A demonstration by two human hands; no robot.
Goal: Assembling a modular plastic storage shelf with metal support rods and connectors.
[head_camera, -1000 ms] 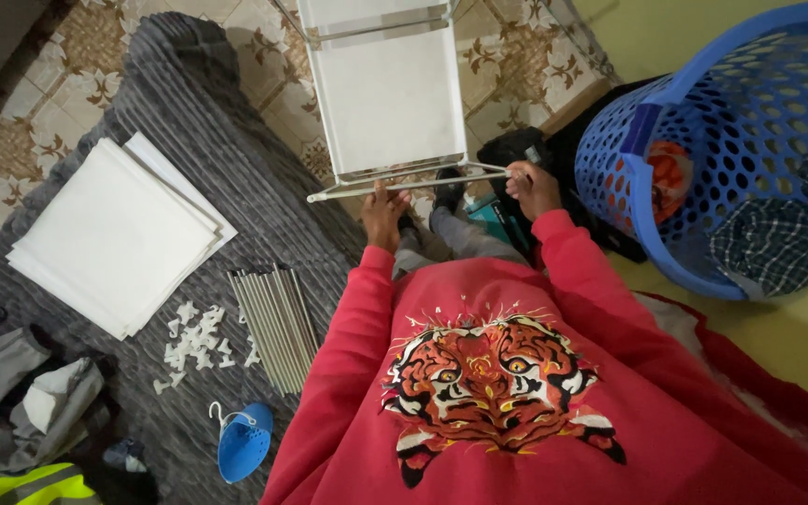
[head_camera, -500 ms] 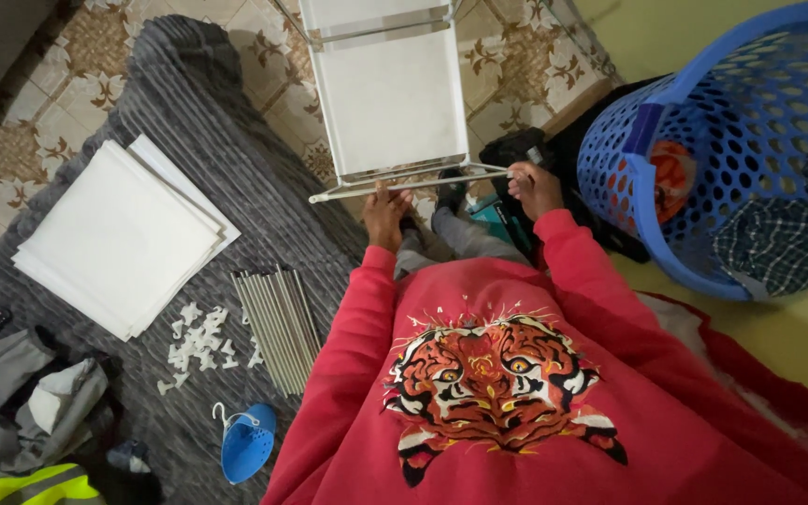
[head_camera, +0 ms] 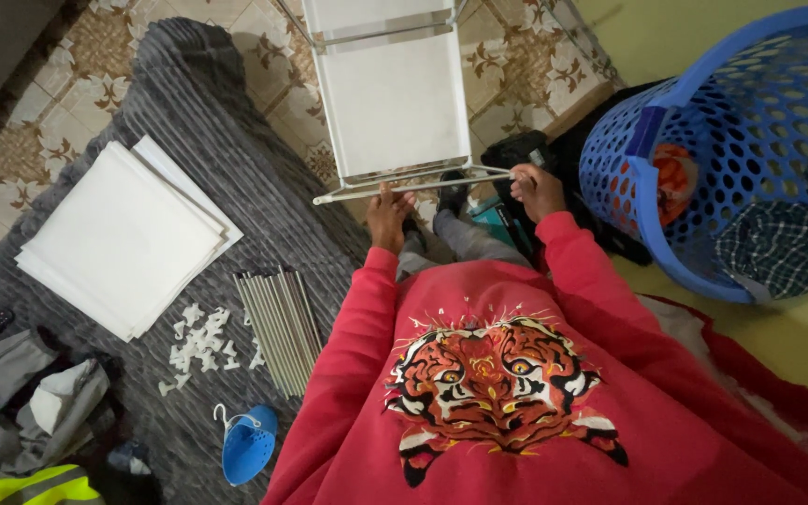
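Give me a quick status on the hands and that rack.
Left hand and right hand each grip the front metal rod of the white shelf rack. Blue laundry basket close right.

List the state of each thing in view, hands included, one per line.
Left hand: gripping the front metal rod of the rack.
Right hand: closed on the same rod's right end.
White panel rack: partly assembled, upright on the floor.
White panels: stacked flat on the grey rug.
Metal rods: bundled, lying loose.
White connectors: scattered.
Blue laundry basket: tilted, clothes inside.
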